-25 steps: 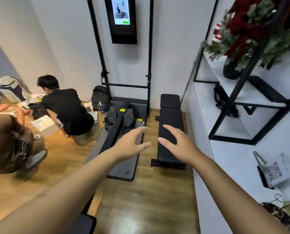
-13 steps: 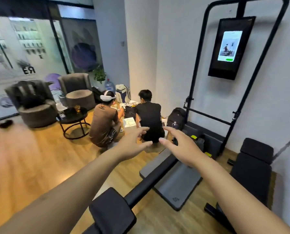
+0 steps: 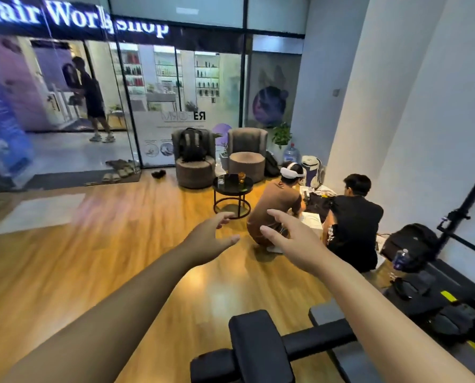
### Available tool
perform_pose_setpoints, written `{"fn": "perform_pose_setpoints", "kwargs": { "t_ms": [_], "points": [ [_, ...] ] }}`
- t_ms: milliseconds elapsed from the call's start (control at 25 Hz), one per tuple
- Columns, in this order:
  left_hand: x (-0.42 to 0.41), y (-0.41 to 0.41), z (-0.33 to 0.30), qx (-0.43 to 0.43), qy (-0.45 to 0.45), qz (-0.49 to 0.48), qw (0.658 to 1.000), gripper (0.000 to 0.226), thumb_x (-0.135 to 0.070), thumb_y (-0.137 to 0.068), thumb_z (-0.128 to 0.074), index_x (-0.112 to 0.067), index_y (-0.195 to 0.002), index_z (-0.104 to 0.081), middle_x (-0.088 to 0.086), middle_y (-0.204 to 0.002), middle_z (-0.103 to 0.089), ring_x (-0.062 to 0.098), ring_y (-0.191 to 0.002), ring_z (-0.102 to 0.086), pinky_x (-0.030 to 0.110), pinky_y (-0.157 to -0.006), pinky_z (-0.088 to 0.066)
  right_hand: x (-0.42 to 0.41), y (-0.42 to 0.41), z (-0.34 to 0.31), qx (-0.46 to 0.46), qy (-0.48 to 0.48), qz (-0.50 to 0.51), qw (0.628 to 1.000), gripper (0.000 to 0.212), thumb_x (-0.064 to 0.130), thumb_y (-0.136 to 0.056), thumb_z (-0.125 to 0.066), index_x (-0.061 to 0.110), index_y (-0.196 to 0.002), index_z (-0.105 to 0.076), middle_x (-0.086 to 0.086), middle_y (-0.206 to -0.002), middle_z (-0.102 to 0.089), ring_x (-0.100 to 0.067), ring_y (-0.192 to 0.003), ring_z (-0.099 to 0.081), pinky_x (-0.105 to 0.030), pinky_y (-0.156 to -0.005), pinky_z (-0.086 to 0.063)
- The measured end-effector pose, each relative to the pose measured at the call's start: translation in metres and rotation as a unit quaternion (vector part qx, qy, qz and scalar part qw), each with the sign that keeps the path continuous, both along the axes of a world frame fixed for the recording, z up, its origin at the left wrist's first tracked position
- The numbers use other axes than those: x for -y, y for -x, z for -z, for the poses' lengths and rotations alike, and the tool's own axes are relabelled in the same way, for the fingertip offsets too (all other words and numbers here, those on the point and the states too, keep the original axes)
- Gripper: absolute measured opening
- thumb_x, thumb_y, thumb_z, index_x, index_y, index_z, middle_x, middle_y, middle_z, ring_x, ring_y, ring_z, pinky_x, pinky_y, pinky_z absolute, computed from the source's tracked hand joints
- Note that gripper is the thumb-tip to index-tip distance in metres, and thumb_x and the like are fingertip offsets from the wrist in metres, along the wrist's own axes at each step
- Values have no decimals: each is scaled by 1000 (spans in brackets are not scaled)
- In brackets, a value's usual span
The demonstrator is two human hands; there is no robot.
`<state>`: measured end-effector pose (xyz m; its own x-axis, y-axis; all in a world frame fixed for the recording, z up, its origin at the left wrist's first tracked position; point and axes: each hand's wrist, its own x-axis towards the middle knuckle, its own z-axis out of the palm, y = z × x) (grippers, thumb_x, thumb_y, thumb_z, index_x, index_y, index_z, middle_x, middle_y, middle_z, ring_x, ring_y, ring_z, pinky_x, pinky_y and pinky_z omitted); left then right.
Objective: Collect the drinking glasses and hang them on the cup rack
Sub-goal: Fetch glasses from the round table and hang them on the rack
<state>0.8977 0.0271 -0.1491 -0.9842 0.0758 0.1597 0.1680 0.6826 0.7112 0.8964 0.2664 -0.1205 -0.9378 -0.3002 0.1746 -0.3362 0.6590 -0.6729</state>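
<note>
Two drinking glasses stand on a small round black table (image 3: 232,189) across the room: a clear glass (image 3: 221,180) at its left and an amber glass (image 3: 241,177) at its right. My left hand (image 3: 210,237) and my right hand (image 3: 291,237) are stretched out in front of me, fingers apart, holding nothing, well short of the table. No cup rack is in view.
Two people crouch on the wooden floor, one in brown (image 3: 279,203) and one in black (image 3: 352,219), right of the table. Two grey armchairs (image 3: 194,167) stand behind it. A black padded bench (image 3: 255,346) is right below me. A backpack (image 3: 409,246) and exercise gear lie at right.
My view has swung left, from the white shelves and bench to the room with the glass front. The round table with the glasses has come into view. Both hands stay open and outstretched.
</note>
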Motion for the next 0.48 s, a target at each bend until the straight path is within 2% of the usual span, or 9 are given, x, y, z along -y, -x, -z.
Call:
{"fn": "perform_pose_setpoints", "kwargs": {
  "t_ms": [160,400,480],
  "points": [
    [103,-4,0,-2,-12,-45,999,67,-45,-94,-71,-33,-153,-43,-3,-153,-51,18,-142,-46,38,-108,-45,103,17,1,-9,-16,-39,999,68,62,-98,-56,33,-158,-41,3,-161,-45,-19,-146,-44,-39,-114,-42],
    [263,-4,-4,-4,-4,-76,997,69,-50,-94,-69,-36,-154,-39,-8,-155,-48,14,-143,-43,39,-110,-44,256,50,8,0,-31,-56,998,74,74,-92,-52,41,-157,-37,8,-164,-42,-16,-148,-40,-42,-117,-41],
    [323,0,-15,-15,-2,-100,995,68,-50,-94,-69,-37,-154,-39,-10,-154,-48,13,-143,-44,39,-110,-44,313,63,-1,-7,-9,-66,998,71,69,-94,-55,41,-157,-38,9,-163,-42,-15,-148,-40,-42,-117,-42]
  ]
}}
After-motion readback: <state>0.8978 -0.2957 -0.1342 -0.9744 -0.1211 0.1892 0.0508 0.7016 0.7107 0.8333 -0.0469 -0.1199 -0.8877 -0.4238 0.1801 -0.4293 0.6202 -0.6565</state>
